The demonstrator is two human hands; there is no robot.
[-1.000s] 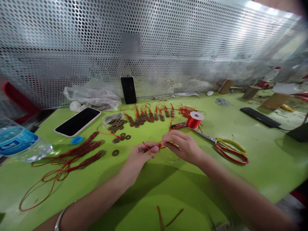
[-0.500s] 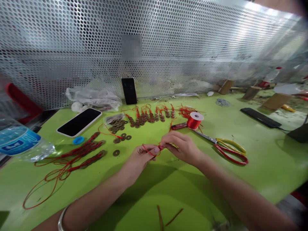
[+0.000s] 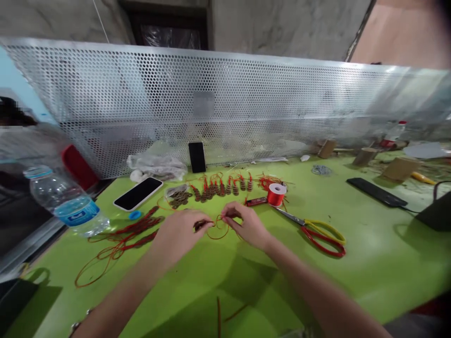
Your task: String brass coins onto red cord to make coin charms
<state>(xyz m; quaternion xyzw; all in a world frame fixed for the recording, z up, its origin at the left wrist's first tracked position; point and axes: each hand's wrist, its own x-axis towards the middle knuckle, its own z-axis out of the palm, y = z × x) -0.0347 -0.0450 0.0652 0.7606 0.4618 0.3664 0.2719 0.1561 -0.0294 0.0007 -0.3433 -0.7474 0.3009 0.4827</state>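
Note:
A thin red cord (image 3: 217, 239) hangs in a loop between my two hands, over the green table. My left hand (image 3: 179, 232) has thumb and fingers pinched at the cord's left part; something dark shows in its palm, too shaded to name. Opposite it, my right hand (image 3: 248, 226) pinches the cord's other part between thumb and forefinger. Beyond the hands stand short stacks of brown holed coins (image 3: 211, 190) tied with red cord, in a row. Loose coins (image 3: 180, 199) lie left of that row. Long coin strings (image 3: 137, 230) with red cords lie beside my left forearm.
To the right are a red cord spool (image 3: 275, 195) and scissors (image 3: 313, 231) with yellow and red handles. A water bottle (image 3: 70, 206), blue cap (image 3: 135, 215) and white-edged phone (image 3: 138, 194) are at left. Another phone (image 3: 197, 157) leans on the perforated metal screen (image 3: 246, 103).
My hands have moved apart, and the red cord now spans the gap as a loop. My left hand has turned back-side up. The head view has tilted up, showing the wall above the screen.

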